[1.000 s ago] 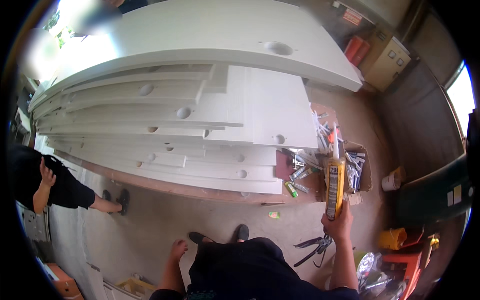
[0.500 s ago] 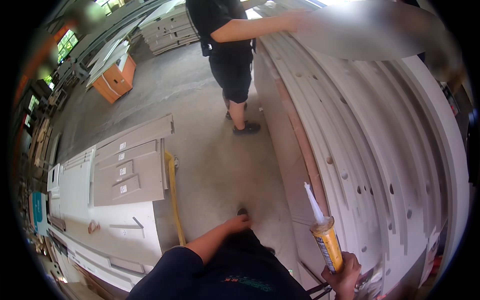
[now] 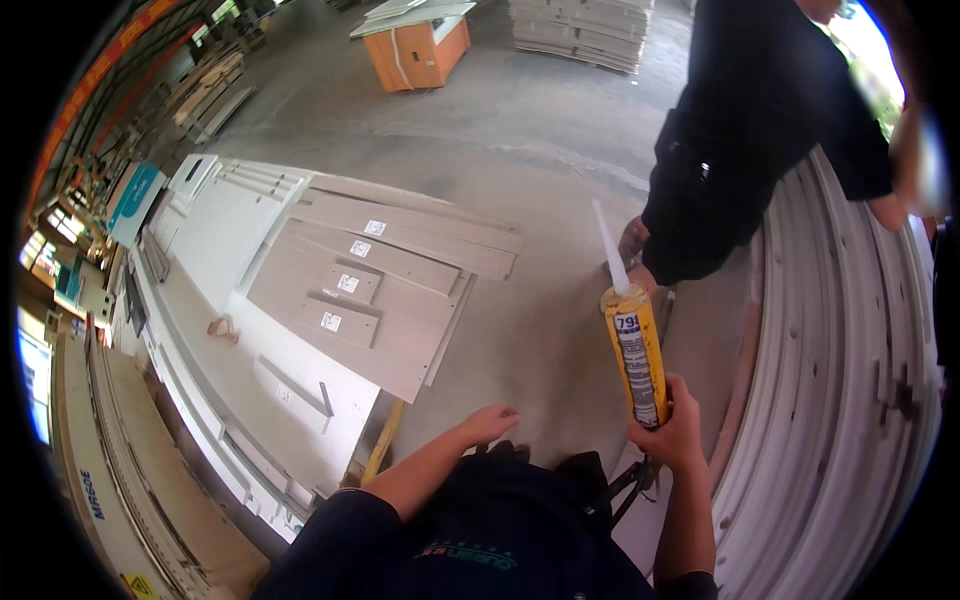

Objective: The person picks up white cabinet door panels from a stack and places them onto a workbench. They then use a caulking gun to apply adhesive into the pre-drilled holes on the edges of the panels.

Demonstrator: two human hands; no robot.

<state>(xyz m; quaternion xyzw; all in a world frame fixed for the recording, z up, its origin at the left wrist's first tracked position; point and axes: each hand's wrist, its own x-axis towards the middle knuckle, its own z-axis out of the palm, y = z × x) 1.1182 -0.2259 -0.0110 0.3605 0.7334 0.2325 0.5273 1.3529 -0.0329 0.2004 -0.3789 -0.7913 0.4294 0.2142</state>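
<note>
My right hand [image 3: 672, 425] is closed round the lower end of a caulking gun's yellow sealant cartridge [image 3: 637, 350]. Its long whitish nozzle [image 3: 612, 250] points up and away from me, and smears mark the cartridge's top. Below the hand, the gun's black metal part [image 3: 628, 485] sticks out toward my body. My left hand [image 3: 488, 425] hangs in front of my waist with nothing in it, fingers loosely stretched toward the right. It touches nothing and is nearest to the corner of a panel-laden table [image 3: 345, 405].
Grey-brown boards with white labels [image 3: 400, 250] lie on the table at left. A person in dark clothes [image 3: 735, 150] stands ahead at right, beside a long stack of pale panels [image 3: 820, 400]. An orange-sided crate [image 3: 415, 55] stands far off. A beige machine [image 3: 110, 480] is at lower left.
My view has swung left, so the table and crate appear further right. The person now appears nearer at right. The caulking gun is still in my right hand, its label now turned toward me.
</note>
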